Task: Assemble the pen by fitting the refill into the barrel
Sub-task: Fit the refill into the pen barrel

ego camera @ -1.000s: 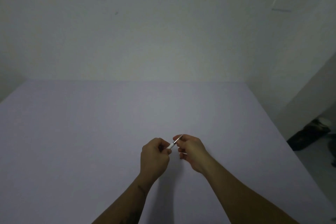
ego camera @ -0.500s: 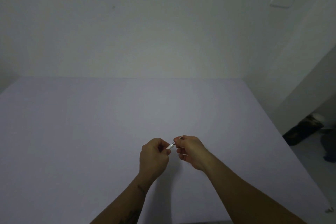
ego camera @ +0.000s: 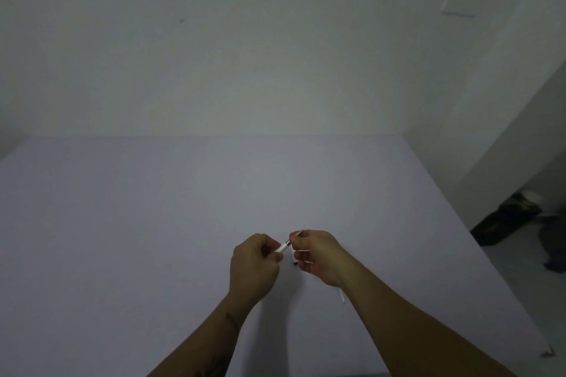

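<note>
Since half a second ago both hands have barely shifted, though a thin white stick (ego camera: 341, 294) now shows under the right wrist. Left hand (ego camera: 254, 266) is curled shut around the white barrel (ego camera: 281, 247), whose end pokes out toward the right. Right hand (ego camera: 318, 254) pinches the thin refill (ego camera: 298, 233) at the barrel's mouth, above the lilac table (ego camera: 153, 223).

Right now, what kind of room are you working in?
Probably a plain room in a home: a bare pale table pushed against blank white walls, a wall switch plate, and dark belongings on the floor beside it. Dim lighting; hard to be sure.
</note>
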The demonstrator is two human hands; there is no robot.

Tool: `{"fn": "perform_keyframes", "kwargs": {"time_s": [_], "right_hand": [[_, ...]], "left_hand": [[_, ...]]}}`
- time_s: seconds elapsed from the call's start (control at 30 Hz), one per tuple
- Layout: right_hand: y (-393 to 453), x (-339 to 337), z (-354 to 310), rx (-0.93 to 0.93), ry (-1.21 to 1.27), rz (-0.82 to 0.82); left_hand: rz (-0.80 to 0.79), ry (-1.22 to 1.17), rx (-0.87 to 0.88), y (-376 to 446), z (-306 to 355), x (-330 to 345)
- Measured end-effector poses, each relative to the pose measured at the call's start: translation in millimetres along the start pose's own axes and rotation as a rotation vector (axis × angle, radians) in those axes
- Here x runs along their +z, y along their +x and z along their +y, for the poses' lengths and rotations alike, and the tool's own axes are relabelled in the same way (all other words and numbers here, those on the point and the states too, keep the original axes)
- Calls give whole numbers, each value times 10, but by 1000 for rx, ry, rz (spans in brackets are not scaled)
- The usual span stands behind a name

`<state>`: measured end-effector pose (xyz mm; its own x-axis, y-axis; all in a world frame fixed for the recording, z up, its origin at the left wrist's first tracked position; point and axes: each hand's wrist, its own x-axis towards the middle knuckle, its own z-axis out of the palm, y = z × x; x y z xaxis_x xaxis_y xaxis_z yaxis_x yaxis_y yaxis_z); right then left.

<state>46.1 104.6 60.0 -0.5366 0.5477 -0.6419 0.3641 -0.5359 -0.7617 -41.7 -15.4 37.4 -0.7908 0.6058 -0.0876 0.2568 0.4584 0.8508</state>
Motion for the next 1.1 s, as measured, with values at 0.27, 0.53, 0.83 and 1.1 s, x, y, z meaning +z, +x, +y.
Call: {"fn": "perform_keyframes", "kwargs": {"time_s": [0.27, 0.53, 0.83, 1.1], "right_hand": [[13, -67, 63, 27, 20, -36], [42, -91, 90, 25, 8, -13], [36, -115, 78, 16, 43, -26], [72, -104, 107, -18, 25, 24]], "left_hand": [[-23, 13, 1, -28, -23, 71], [-41, 37, -14, -35, -19, 95], [-46, 41, -3, -15, -41, 88], [-33, 40, 11, 4, -70, 88]]}}
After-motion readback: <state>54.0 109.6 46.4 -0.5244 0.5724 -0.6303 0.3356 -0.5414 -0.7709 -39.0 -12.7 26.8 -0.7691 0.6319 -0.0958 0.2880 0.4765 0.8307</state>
